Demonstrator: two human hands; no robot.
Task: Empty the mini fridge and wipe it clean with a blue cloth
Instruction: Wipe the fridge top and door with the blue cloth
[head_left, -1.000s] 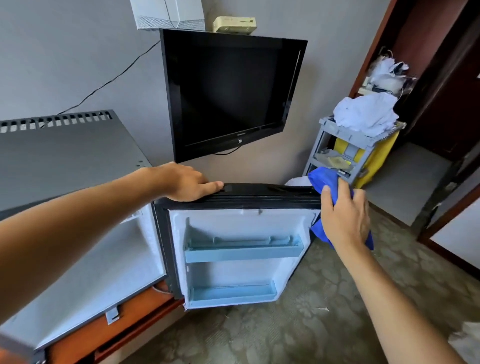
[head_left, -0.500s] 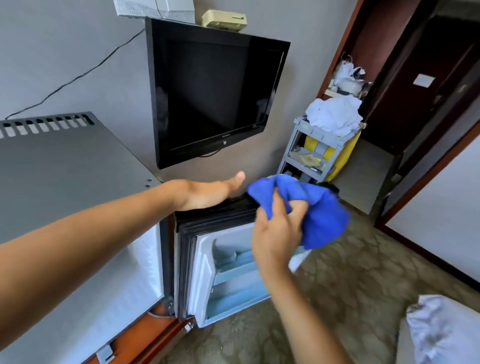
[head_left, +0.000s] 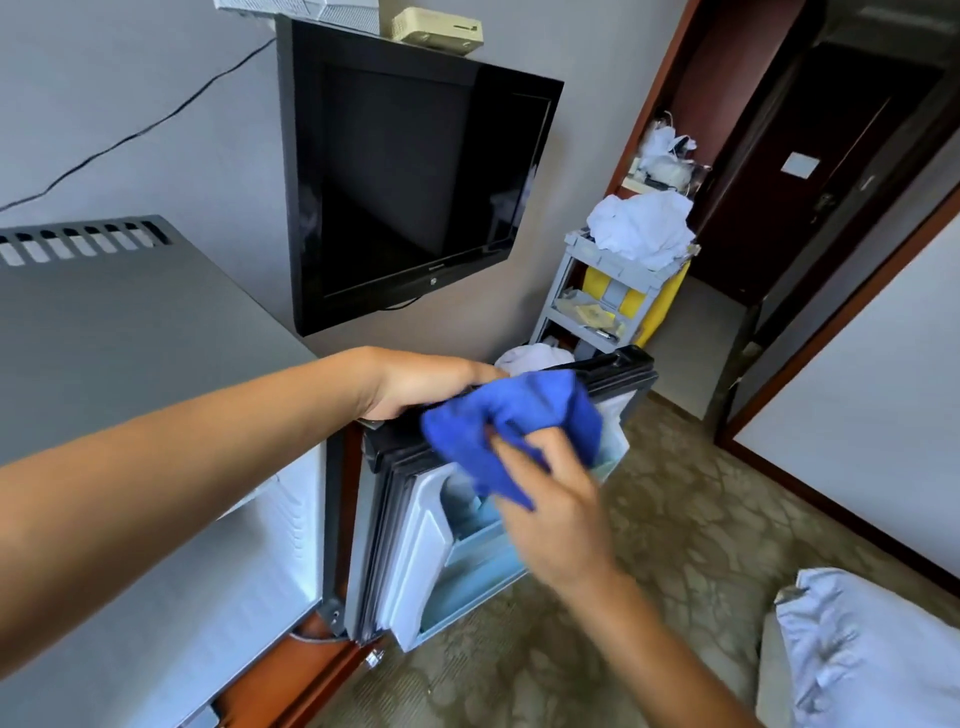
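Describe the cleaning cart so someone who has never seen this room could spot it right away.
Start at the black TV on the grey wall, then look right and lower, toward the dark doorway. There stands the grey cleaning cart with open shelves, just beyond the open fridge door. It alone has a yellow bag on its side and crumpled white linen heaped on top.
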